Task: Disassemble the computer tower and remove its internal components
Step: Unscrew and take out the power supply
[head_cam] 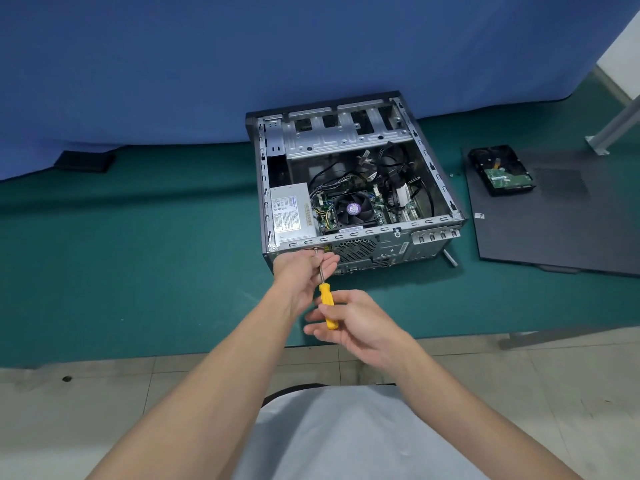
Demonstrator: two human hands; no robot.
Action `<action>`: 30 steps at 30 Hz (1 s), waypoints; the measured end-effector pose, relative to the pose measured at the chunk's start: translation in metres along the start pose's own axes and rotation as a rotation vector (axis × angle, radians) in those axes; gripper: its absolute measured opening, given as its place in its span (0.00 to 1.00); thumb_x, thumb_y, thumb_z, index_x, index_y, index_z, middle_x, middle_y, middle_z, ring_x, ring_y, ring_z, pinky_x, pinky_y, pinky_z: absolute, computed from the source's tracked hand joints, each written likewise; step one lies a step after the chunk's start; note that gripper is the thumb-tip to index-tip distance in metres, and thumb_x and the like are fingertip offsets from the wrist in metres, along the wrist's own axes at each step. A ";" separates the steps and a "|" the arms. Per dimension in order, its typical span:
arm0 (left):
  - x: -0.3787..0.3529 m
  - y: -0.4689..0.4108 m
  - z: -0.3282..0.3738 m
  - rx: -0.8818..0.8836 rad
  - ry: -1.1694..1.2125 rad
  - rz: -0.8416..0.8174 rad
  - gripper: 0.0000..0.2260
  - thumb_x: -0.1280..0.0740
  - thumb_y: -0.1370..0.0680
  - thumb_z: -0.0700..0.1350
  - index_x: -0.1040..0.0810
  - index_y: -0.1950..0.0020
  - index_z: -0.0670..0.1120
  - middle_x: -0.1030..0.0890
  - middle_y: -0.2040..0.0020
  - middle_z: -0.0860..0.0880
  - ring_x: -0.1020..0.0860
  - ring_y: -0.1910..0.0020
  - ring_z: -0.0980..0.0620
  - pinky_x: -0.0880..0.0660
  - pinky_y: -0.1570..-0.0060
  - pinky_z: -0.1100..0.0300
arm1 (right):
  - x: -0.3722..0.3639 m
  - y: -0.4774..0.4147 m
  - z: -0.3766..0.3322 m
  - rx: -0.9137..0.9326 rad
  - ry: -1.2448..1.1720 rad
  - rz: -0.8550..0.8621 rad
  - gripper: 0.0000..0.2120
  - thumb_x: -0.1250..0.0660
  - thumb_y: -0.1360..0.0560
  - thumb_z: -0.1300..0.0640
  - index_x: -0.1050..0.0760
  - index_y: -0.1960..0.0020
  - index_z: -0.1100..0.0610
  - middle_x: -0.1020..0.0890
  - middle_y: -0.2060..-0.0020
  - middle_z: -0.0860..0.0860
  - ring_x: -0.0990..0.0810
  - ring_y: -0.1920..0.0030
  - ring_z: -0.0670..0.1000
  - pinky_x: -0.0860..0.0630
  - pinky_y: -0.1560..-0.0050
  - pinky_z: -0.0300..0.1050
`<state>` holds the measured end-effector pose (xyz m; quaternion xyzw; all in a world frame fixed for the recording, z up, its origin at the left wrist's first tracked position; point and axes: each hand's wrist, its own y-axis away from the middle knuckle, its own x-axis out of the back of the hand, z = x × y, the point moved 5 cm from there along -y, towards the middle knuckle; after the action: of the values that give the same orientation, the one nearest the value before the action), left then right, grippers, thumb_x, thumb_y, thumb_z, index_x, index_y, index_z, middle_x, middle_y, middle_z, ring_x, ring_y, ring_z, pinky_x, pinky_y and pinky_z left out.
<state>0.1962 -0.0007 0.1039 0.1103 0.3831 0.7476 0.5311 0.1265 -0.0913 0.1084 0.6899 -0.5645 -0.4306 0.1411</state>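
Counts:
- One computer tower (356, 181).
- Inside it: one power supply (292, 211), one CPU fan (353, 209), one drive cage (346, 133). The cables are too tangled to count.
- On its rear face: one round fan grille (355, 250) and four slot covers (436, 235).
- One side panel (554, 230).
- One hard drive (500, 171).
- One small white scrap (479, 215).
- Tiny specks (453, 174), number unclear.
- One screwdriver (328, 304).
- Two hands: left hand (301, 275), right hand (353, 323).
- One flat black object (85, 161).
- One blue cloth (207, 64).
- One green mat (138, 254).
- One metal leg (616, 123).
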 end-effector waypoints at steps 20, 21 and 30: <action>0.003 -0.002 -0.001 -0.140 -0.155 0.162 0.07 0.34 0.26 0.25 0.26 0.56 0.36 0.18 0.57 0.36 0.16 0.59 0.44 0.20 0.64 0.60 | 0.005 -0.004 0.002 0.173 0.430 0.302 0.10 0.35 0.24 0.68 0.31 0.50 0.56 0.22 0.56 0.55 0.15 0.67 0.51 0.17 0.58 0.48; 0.003 -0.003 -0.001 -0.137 -0.148 0.153 0.07 0.36 0.25 0.25 0.27 0.55 0.36 0.19 0.57 0.36 0.16 0.60 0.45 0.19 0.64 0.60 | 0.006 -0.005 0.002 0.162 0.395 0.283 0.09 0.35 0.24 0.68 0.30 0.49 0.57 0.22 0.55 0.56 0.15 0.66 0.52 0.17 0.58 0.48; 0.003 -0.003 -0.004 -0.076 -0.023 0.047 0.04 0.38 0.23 0.27 0.26 0.52 0.33 0.19 0.57 0.36 0.17 0.60 0.42 0.18 0.59 0.57 | 0.005 -0.002 0.001 0.032 0.099 0.102 0.05 0.40 0.21 0.68 0.30 0.46 0.67 0.22 0.58 0.61 0.17 0.62 0.57 0.18 0.60 0.45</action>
<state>0.1951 0.0003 0.0980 0.1075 0.3459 0.7725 0.5216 0.1270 -0.0950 0.1043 0.6830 -0.5979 -0.3791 0.1797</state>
